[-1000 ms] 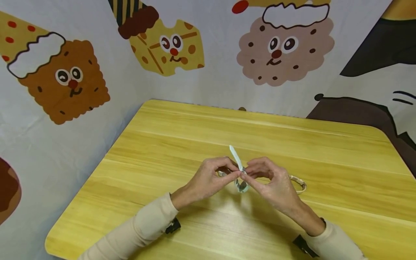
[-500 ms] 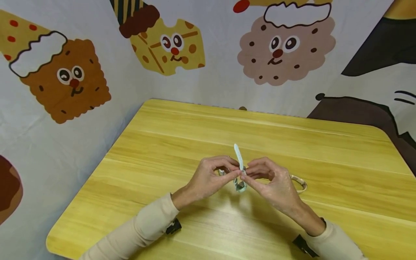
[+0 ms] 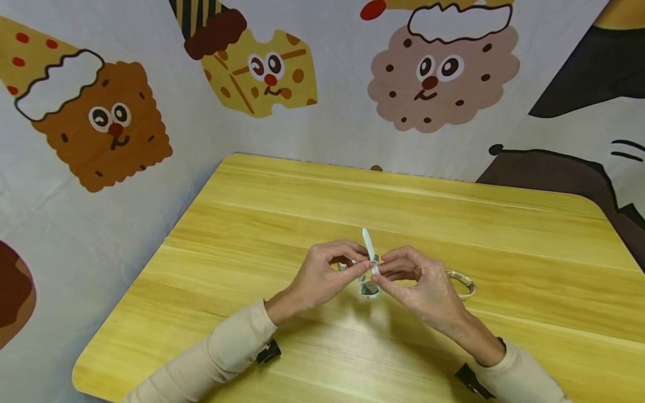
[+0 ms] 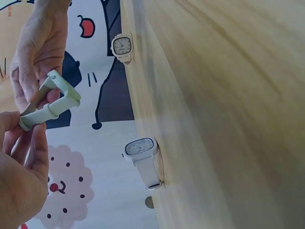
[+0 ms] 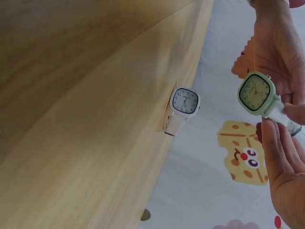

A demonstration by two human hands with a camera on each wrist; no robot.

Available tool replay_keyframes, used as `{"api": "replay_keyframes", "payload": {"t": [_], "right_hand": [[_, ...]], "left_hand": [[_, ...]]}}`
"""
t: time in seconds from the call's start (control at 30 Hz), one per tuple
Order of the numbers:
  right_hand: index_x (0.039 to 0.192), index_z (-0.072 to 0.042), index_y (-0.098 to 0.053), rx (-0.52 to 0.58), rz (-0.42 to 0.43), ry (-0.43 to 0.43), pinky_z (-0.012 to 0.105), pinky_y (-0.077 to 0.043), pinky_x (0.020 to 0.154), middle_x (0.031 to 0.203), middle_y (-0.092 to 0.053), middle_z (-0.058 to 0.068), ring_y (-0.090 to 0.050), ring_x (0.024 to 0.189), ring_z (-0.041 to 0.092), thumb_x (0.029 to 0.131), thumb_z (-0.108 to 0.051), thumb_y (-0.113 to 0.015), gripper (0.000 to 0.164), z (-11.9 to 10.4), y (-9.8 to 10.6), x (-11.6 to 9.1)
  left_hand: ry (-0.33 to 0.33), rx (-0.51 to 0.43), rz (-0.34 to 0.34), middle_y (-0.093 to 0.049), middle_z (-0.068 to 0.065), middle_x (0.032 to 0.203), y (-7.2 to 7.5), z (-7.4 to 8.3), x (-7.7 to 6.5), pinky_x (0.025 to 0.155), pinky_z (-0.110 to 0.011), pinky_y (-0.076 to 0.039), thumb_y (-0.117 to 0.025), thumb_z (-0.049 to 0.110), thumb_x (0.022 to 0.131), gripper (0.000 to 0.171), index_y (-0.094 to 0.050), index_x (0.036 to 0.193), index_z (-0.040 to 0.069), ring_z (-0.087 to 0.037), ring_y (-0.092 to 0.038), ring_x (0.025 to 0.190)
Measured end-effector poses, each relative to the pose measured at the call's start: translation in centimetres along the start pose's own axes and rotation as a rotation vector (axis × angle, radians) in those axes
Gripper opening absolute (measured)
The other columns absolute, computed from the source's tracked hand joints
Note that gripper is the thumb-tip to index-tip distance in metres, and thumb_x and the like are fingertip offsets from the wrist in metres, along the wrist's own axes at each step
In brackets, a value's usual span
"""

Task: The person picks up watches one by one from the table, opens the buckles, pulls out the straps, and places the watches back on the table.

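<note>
A pale green wristwatch [image 3: 370,288] hangs between my hands over the table, its case low and its free strap end pointing up. My left hand [image 3: 322,274] pinches the strap near its upper part between thumb and fingers. Close beside it, my right hand [image 3: 425,288] pinches the strap by the buckle. The right wrist view shows the green dial [image 5: 257,93] facing out, and in the left wrist view the strap [image 4: 52,112] forms a bent loop. Fingers partly hide the buckle.
On the wooden table [image 3: 252,212] a white wristwatch [image 4: 140,148] stands behind my left hand, mostly hidden in the head view. A cream wristwatch [image 3: 462,285] lies beyond my right hand. A cartoon-printed cloth [image 3: 342,134] borders the table's back and left.
The watch case has turned, bringing its metal back into view. My thumbs have moved slightly apart, and the upright strap end sits a little lower than half a second ago.
</note>
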State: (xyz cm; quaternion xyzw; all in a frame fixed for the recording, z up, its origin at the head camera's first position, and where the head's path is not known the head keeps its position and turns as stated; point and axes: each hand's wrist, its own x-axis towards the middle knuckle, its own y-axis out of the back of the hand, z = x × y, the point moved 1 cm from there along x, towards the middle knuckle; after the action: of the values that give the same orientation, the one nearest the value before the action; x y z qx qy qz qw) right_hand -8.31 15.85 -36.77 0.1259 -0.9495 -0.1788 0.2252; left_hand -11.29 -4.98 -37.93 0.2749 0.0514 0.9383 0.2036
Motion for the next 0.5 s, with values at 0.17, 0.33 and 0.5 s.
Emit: {"api": "replay_keyframes", "payload": {"t": [0.17, 0.33, 0.5], "right_hand": [[0.107, 0.001, -0.065, -0.001, -0.009, -0.024, 0.029, -0.06, 0.074, 0.094, -0.075, 0.0, -0.072, 0.081, 0.018, 0.084, 0.003, -0.082, 0.029, 0.11, -0.04, -0.15], [0.106, 0.0, -0.065, -0.006, -0.011, -0.03, 0.03, -0.061, 0.073, 0.094, -0.075, -0.001, -0.072, 0.081, 0.018, 0.084, 0.001, -0.082, 0.027, 0.24, -0.08, -0.26], [0.103, -0.004, -0.067, 0.001, -0.021, -0.053, 0.031, -0.061, 0.071, 0.093, -0.075, -0.001, -0.072, 0.08, 0.017, 0.084, 0.0, -0.083, 0.024, 0.37, -0.09, -0.41]], "left_hand": [[0.005, -0.016, 0.024, -0.073, -0.005, 0.106, -0.01, 0.03, -0.03, 0.074, -0.035, -0.06, -0.074, -0.003, 0.092, 0.009, -0.075, 0.09, 0.006, -0.016, -0.07, 0.093], [0.016, -0.023, 0.032, -0.073, -0.004, 0.106, -0.03, 0.02, -0.04, 0.075, -0.035, -0.06, -0.074, -0.003, 0.092, 0.009, -0.075, 0.091, 0.006, -0.016, -0.07, 0.093], [0.015, -0.04, 0.054, -0.073, -0.004, 0.106, 0.11, -0.07, -0.02, 0.078, -0.036, -0.06, -0.073, -0.001, 0.093, 0.005, -0.074, 0.093, 0.004, -0.018, -0.069, 0.094]]}}
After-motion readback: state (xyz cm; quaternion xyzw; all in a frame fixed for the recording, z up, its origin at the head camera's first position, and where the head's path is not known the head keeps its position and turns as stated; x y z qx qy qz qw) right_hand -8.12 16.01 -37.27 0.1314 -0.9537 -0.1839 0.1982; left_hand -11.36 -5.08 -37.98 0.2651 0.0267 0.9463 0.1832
